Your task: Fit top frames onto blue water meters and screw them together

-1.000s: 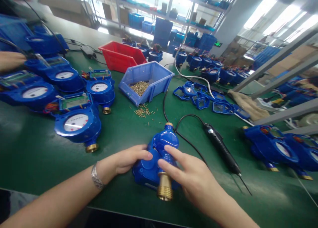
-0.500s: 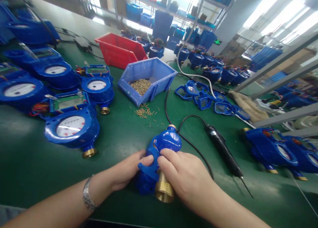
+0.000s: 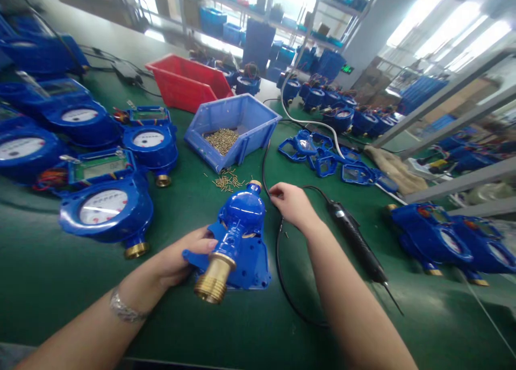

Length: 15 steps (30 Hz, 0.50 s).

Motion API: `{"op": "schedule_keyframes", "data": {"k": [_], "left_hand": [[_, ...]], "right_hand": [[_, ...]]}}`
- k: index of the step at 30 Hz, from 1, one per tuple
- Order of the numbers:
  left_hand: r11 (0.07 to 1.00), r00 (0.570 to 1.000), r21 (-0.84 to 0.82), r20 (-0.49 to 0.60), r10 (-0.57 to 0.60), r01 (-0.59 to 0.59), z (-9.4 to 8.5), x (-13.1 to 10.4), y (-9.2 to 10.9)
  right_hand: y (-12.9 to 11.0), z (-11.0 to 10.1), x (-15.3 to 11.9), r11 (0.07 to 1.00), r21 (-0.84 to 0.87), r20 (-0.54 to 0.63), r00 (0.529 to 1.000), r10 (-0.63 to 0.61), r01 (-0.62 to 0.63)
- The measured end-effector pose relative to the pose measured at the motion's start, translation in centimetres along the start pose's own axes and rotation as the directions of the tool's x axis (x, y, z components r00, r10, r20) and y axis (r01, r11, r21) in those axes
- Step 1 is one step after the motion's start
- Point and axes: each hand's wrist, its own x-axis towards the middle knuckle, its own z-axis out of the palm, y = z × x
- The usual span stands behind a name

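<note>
Gripping a blue water meter (image 3: pixel 244 209) from its left side with the left hand (image 3: pixel 181 257), thumb on the blue plastic and fingers mostly hidden behind. Holding it near the front middle of the green worktop (image 3: pixel 237 332), dial out of sight, with the large threaded brass fitting (image 3: pixel 212 281) towards the near edge and a small brass end towards the loose screws (image 3: pixel 228 182). Can see a blue plastic panel (image 3: pixel 253 265) with small holes below the meter's body, to the right of the fitting.

Reaching past the meter on its right with the right hand (image 3: pixel 294 201), thumb and fingers drawn together beside the black cord (image 3: pixel 279 252). Cannot tell about any small piece between those fingertips. Wearing a silver bracelet (image 3: pixel 123 305) on the left wrist.

Spilled in front of the light-blue bin (image 3: pixel 258 136), near its heap of brass screws (image 3: pixel 221 140). Set just behind that, a red bin (image 3: pixel 185 82). Lying to the right of the right forearm, a black electric screwdriver (image 3: pixel 357 241), bit towards the near edge. Scattered farther back, blue plastic frames (image 3: pixel 326 166). Grouped at left with dials up, several blue meters (image 3: pixel 107 206); placed at far right, two more, tilted.
</note>
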Motion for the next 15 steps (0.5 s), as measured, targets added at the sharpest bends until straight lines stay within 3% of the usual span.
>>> {"op": "schedule_keyframes", "data": {"k": [3, 6, 15], "left_hand": [[0.999, 0.999, -0.023, -0.036, 0.027, -0.028, -0.7, 0.2, 0.6], [0.997, 0.996, -0.079, -0.085, 0.01, -0.017, -0.5, 0.3, 1.1], [0.994, 0.992, -0.107, -0.123, -0.005, -0.009, 0.2, 0.4, 1.6]], "right_hand": [[0.8, 3.1, 2.2, 0.997, -0.08, 0.108, 0.994, 0.005, 0.003], [0.6, 4.4, 2.8, 0.99, -0.14, 0.18, 0.984, -0.002, 0.027], [1.4, 2.5, 1.6, 0.988, -0.153, 0.241, 0.969, 0.052, -0.015]]}}
